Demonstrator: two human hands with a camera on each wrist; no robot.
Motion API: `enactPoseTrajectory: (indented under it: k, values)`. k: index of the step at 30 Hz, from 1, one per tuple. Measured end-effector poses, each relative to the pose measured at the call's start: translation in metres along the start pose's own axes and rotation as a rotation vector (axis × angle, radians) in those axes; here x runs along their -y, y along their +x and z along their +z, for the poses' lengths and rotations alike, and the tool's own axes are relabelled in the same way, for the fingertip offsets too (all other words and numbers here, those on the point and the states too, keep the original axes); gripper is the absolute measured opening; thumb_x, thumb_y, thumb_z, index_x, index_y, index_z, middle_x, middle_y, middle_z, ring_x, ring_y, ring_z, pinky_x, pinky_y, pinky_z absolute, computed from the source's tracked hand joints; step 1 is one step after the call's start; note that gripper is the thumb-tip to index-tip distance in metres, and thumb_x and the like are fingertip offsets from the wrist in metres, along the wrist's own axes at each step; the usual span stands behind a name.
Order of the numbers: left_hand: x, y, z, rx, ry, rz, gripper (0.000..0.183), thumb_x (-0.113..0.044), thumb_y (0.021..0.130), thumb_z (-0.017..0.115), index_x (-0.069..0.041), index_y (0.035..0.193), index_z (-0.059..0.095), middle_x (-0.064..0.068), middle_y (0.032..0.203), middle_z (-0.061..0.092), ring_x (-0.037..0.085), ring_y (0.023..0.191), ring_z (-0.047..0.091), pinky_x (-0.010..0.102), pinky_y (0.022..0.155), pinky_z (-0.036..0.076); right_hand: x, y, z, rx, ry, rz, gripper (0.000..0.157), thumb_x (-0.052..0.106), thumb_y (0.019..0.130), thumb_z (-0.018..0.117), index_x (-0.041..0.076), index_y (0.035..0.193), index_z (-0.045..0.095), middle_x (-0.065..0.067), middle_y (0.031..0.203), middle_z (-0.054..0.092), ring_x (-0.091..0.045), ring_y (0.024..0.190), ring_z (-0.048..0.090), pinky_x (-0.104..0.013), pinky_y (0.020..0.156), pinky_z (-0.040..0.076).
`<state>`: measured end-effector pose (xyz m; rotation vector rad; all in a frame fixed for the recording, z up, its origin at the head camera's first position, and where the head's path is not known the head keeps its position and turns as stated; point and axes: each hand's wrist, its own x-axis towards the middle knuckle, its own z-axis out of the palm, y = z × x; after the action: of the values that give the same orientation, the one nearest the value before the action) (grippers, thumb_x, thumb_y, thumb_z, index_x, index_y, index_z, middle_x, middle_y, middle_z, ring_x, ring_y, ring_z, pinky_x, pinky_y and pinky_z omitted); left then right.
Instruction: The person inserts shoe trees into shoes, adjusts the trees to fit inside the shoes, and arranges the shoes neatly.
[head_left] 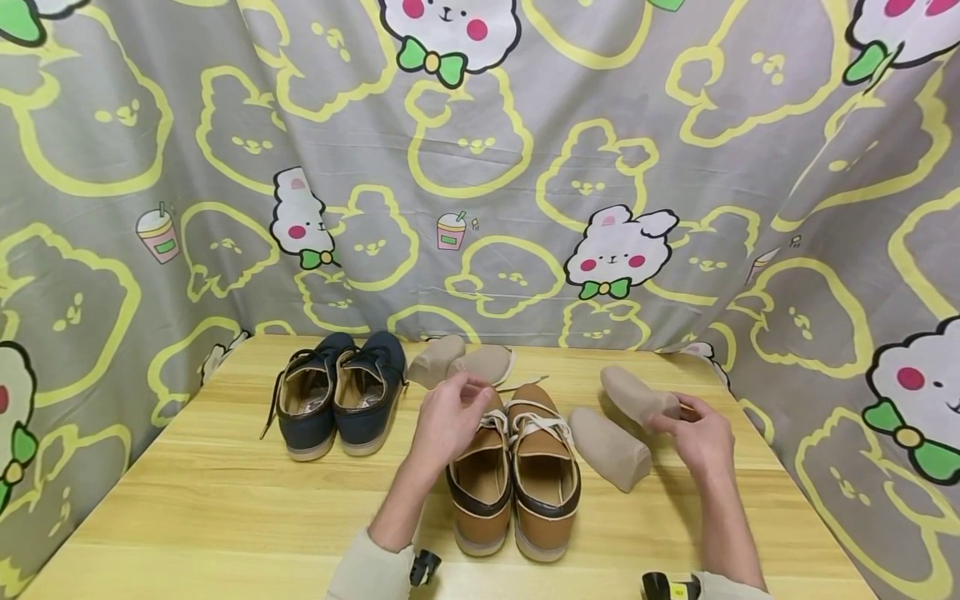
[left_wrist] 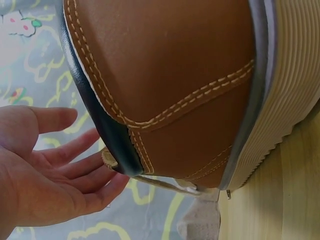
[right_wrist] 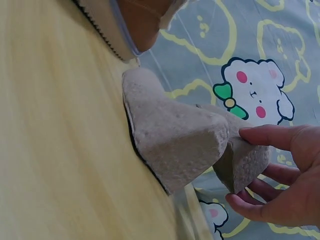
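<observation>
A pair of brown lace-up shoes with pale laces stands at the middle of the table, heels toward me: the left shoe and the right shoe. My left hand hovers beside the left shoe's laces, its fingers loosely spread and holding nothing. In the left wrist view that hand overlaps the shoe's dark collar. Thumb and fingers of my right hand pinch the thick end of a beige moulded shoe insert. A second insert lies between it and the right shoe.
Navy lace-up shoes stand at the back left of the wooden table. Two more beige inserts lie at the back edge, behind my left hand. A patterned curtain closes off the back and both sides.
</observation>
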<state>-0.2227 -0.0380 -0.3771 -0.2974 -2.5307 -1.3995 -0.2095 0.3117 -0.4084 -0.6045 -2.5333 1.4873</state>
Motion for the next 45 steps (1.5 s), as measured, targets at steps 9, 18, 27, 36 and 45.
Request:
enactPoseTrajectory:
  k: [9, 18, 27, 36, 45]
  values:
    - [-0.004, -0.004, 0.001, 0.024, -0.004, 0.016, 0.019, -0.017, 0.093, 0.070, -0.008, 0.109, 0.073, 0.012, 0.107, 0.076, 0.028, 0.102, 0.072, 0.046, 0.092, 0.055, 0.009, -0.004, -0.003, -0.001, 0.051, 0.000, 0.080, 0.038, 0.082, 0.086, 0.010, 0.149, 0.052, -0.016, 0.142, 0.059, -0.010, 0.113, 0.055, -0.020, 0.084, 0.044]
    - [-0.014, -0.012, 0.005, 0.179, -0.033, 0.052, 0.042, -0.009, 0.083, 0.073, -0.009, 0.125, 0.068, 0.014, 0.123, 0.070, 0.033, 0.117, 0.065, 0.049, 0.095, 0.053, 0.020, -0.009, -0.008, 0.019, 0.082, -0.020, 0.084, 0.040, 0.080, 0.087, 0.011, 0.150, 0.050, -0.002, 0.129, 0.065, 0.004, 0.099, 0.054, -0.017, 0.085, 0.044]
    - [-0.018, -0.020, 0.017, 0.402, 0.015, 0.067, 0.072, -0.034, 0.084, 0.081, -0.015, 0.146, 0.053, 0.012, 0.142, 0.060, 0.032, 0.128, 0.058, 0.050, 0.103, 0.048, 0.025, -0.013, -0.009, 0.024, 0.071, -0.044, 0.083, 0.039, 0.081, 0.087, 0.011, 0.150, 0.051, -0.004, 0.130, 0.065, 0.007, 0.096, 0.055, -0.017, 0.085, 0.045]
    - [-0.015, -0.023, 0.026, 0.550, 0.163, 0.086, 0.117, -0.050, 0.073, 0.089, -0.011, 0.162, 0.024, 0.019, 0.166, 0.024, 0.038, 0.154, 0.020, 0.057, 0.121, 0.025, 0.025, -0.014, -0.006, 0.022, 0.101, -0.063, 0.077, 0.033, 0.080, 0.088, 0.009, 0.146, 0.055, 0.012, 0.111, 0.069, 0.011, 0.090, 0.057, -0.014, 0.081, 0.046]
    - [-0.015, -0.026, 0.026, 0.622, 0.317, 0.119, 0.140, -0.060, 0.065, 0.090, -0.008, 0.164, 0.007, 0.016, 0.170, 0.008, 0.035, 0.157, 0.006, 0.053, 0.126, 0.013, 0.026, -0.014, -0.003, 0.026, 0.103, -0.066, 0.077, 0.032, 0.080, 0.089, 0.009, 0.146, 0.055, 0.005, 0.117, 0.070, 0.010, 0.089, 0.058, -0.014, 0.081, 0.046]
